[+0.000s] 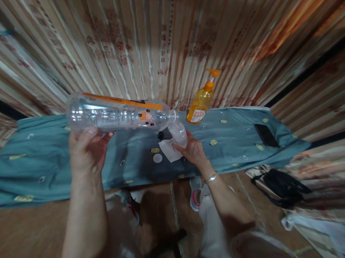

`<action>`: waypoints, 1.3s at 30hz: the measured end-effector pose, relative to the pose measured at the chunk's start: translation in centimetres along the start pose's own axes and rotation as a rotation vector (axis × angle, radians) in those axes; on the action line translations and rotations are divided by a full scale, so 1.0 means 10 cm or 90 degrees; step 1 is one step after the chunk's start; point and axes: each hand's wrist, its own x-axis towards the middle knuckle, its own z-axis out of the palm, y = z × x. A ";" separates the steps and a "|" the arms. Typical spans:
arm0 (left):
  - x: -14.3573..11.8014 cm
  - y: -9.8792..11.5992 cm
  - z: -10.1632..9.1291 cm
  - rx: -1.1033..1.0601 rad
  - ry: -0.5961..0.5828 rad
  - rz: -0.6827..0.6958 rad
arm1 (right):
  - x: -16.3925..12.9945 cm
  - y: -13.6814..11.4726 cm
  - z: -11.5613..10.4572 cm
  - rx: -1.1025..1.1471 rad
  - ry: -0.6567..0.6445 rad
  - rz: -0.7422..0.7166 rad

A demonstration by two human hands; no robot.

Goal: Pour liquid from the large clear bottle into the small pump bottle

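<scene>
while the left hand (pixel 86 149) grips the base of a large clear bottle (pixel 118 114) tipped on its side, the bottle's mouth meets a small clear bottle (pixel 179 133) which the right hand (pixel 192 150) clasps over a white cloth (pixel 169 150). both hands are closed around their bottles above the blue-draped table (pixel 57 165). an orange pump bottle (pixel 202 99) stands behind, a black phone (pixel 266 135) well to the right.
</scene>
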 end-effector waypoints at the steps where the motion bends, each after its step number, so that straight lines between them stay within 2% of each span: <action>1: 0.00 0.00 0.00 0.001 0.000 -0.001 | 0.00 -0.02 -0.01 -0.004 0.000 0.008; 4: 0.01 -0.01 0.01 0.000 0.001 0.003 | 0.02 -0.04 -0.03 -0.007 0.000 0.033; 15: 0.06 0.05 0.06 0.001 -0.010 0.004 | 0.04 -0.10 -0.06 0.037 0.013 0.035; 21: 0.07 0.11 0.04 0.004 -0.025 0.004 | 0.03 -0.18 -0.08 0.073 -0.009 0.029; 30: 0.12 0.18 0.03 0.019 -0.030 -0.003 | 0.02 -0.14 -0.03 0.117 0.000 0.004; 39: 0.17 0.18 -0.01 0.028 -0.026 -0.026 | 0.00 -0.17 -0.08 0.085 -0.016 0.008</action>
